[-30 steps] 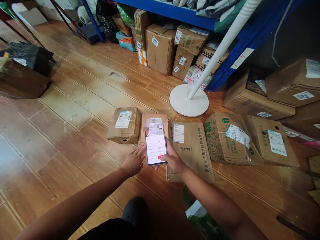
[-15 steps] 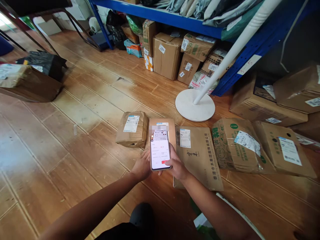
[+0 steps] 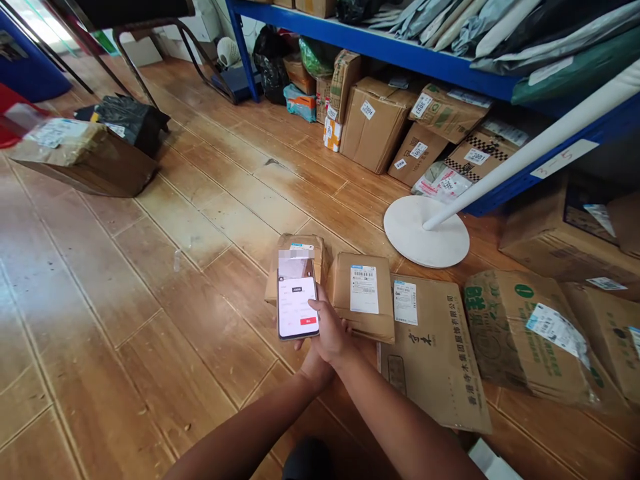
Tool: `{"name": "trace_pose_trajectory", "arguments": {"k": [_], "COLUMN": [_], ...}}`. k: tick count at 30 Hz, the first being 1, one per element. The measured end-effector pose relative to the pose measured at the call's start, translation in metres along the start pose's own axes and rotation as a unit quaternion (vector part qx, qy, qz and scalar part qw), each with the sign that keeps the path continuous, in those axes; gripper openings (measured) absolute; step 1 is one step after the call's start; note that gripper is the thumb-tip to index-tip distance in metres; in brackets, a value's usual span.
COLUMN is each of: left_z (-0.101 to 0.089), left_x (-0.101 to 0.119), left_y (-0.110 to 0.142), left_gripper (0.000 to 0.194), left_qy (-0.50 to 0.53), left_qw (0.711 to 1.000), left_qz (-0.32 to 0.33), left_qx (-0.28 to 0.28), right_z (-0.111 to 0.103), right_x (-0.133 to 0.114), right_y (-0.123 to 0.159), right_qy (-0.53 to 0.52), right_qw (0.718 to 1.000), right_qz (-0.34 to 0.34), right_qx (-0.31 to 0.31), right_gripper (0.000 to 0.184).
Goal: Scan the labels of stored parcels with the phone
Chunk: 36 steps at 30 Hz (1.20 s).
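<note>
My right hand (image 3: 330, 330) is closed round a smartphone (image 3: 297, 305) with a lit white screen, thumb resting on its right edge. The phone hovers over a small tape-wrapped brown parcel (image 3: 320, 253) on the wooden floor. My left hand (image 3: 314, 370) is tucked under my right wrist with its fingers hidden. Just right of the phone lies a second brown parcel (image 3: 363, 300) with a white label. Beyond it lie a flat cardboard mailer (image 3: 433, 363) and a green-printed carton (image 3: 520, 333).
A white round lamp base (image 3: 426, 230) with a slanting pole stands behind the parcels. Labelled boxes (image 3: 375, 120) crowd under a blue shelf (image 3: 400, 50). A brown carton (image 3: 85, 160) and a black bag (image 3: 133, 120) lie far left, near metal legs.
The phone has moved left, from over the middle parcel to over the leftmost one. My left hand has drawn back from beside the phone to under my right wrist.
</note>
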<state>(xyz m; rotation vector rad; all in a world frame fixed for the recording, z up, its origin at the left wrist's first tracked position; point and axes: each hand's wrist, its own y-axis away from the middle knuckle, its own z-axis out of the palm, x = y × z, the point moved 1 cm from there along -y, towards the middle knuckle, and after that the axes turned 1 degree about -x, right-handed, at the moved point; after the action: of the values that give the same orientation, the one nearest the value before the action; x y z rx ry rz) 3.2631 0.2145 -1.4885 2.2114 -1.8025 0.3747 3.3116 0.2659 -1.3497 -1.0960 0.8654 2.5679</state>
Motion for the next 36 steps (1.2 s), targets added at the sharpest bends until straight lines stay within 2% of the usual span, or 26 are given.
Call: {"name": "trace_pose_trajectory", "arguments": {"k": [4,8,17,22,26,31,36], "left_z": [0.015,0.027,0.037,0.044,0.043,0.031,0.024], "left_x": [-0.017,-0.021,-0.03,-0.031,-0.031,-0.031,-0.032], "left_y": [0.019,0.018,0.02,0.022,0.022,0.022,0.028], "left_gripper": [0.053,0.056,0.055,0.057,0.058,0.057,0.054], "left_qy": [-0.028,-0.048,-0.089,-0.092,-0.088,-0.07,-0.032], "left_qw": [0.999,0.997,0.989,0.99,0.99,0.993,0.996], "left_qz": [0.037,0.06,0.096,0.084,0.088,0.089,0.079], "left_qx": [0.003,0.025,0.064,0.067,0.063,0.045,0.011], "right_z": [0.005,0.007,0.008,0.009,0.009,0.009,0.006], "right_x": [0.004,0.007,0.013,0.011,0.011,0.008,-0.005], "right_y": [-0.024,-0.035,-0.048,-0.049,-0.05,-0.045,-0.019], "right_qy": [-0.009,0.001,0.0,-0.001,0.001,0.005,0.016], "right_qw": [1.0,1.0,1.0,1.0,1.0,1.0,0.994], "right_qz": [-0.007,-0.017,-0.016,-0.017,-0.021,-0.019,-0.027], "right_qx": [-0.005,-0.008,-0.016,-0.016,-0.017,-0.019,-0.102], "right_gripper": [0.051,0.045,0.046,0.044,0.041,0.046,0.067]}}
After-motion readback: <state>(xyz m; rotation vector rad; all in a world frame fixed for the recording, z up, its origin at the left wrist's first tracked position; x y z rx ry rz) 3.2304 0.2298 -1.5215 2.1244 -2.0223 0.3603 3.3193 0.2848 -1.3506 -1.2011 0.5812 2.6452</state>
